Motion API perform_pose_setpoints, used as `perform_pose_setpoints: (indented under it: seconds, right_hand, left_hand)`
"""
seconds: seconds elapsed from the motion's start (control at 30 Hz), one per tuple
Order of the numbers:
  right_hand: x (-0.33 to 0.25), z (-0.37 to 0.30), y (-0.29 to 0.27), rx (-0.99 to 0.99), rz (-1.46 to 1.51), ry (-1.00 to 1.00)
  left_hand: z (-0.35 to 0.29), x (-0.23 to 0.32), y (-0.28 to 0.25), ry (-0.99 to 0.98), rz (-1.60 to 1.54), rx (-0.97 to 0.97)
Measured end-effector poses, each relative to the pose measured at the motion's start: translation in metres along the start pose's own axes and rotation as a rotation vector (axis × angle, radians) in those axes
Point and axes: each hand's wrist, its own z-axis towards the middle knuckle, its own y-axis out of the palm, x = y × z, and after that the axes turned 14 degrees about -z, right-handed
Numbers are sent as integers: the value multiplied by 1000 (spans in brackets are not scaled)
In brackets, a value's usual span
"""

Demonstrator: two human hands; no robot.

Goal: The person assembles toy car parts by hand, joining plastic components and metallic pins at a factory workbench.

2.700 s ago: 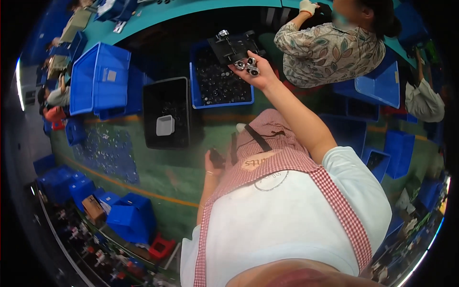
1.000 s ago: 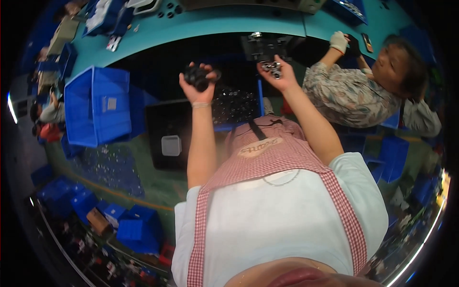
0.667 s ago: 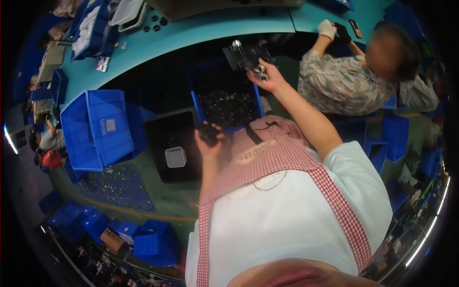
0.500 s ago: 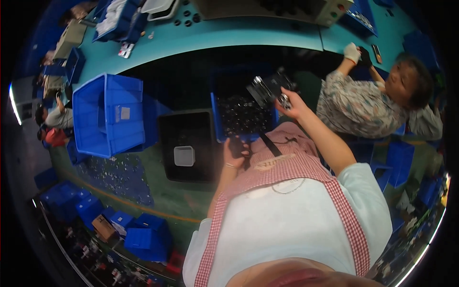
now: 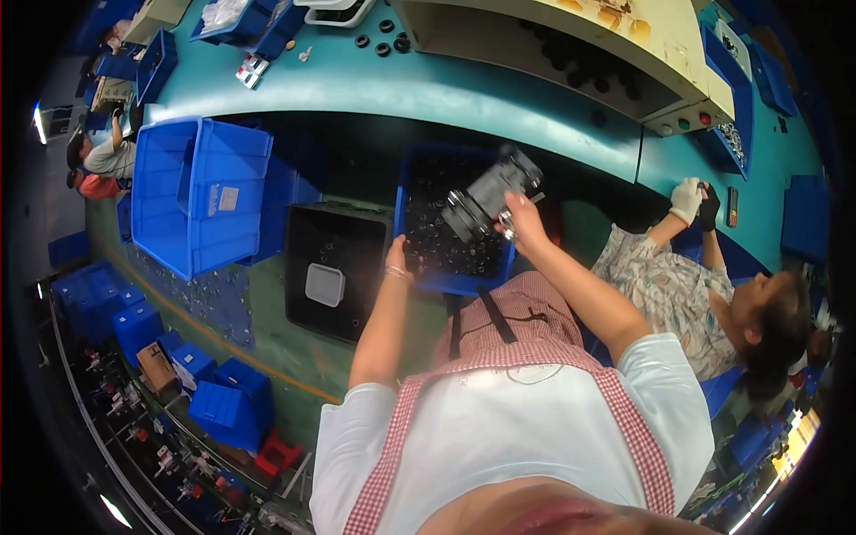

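My right hand (image 5: 524, 223) is closed around a dark grey toy car chassis (image 5: 491, 193) with black wheels at its ends, tilted above a blue bin (image 5: 464, 287). A shiny silver part (image 5: 506, 225) shows by my right fingers. Inside the bin lie many small black, glinting pieces (image 5: 437, 241). My left hand (image 5: 398, 257) grips the left rim of that bin near its front corner; some of its fingers are hidden.
Left of the bin stands a black tub (image 5: 330, 230) with a white container (image 5: 325, 284) in it. Large blue crates (image 5: 236, 192) are stacked farther left. A teal workbench (image 5: 499, 98) carries a beige machine (image 5: 678, 67) and black rings (image 5: 383, 49). At right sits a co-worker (image 5: 664, 285) wearing gloves.
My left hand has moved up and left to the bin's rim, and the dark thing at its fingers no longer shows. The chassis in my right hand has turned and shifted slightly left and down.
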Motion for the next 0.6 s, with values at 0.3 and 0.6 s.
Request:
perform_pose_setpoints:
  seconds: [0.3,0.6]
  right_hand:
    - [-78,165,77,199,-14,-243]
    - [-79,170,94,72,113,-77]
  left_hand:
    - [1,-52,25,-6,272,-139]
    - [8,-49,-39,-25,322,-8]
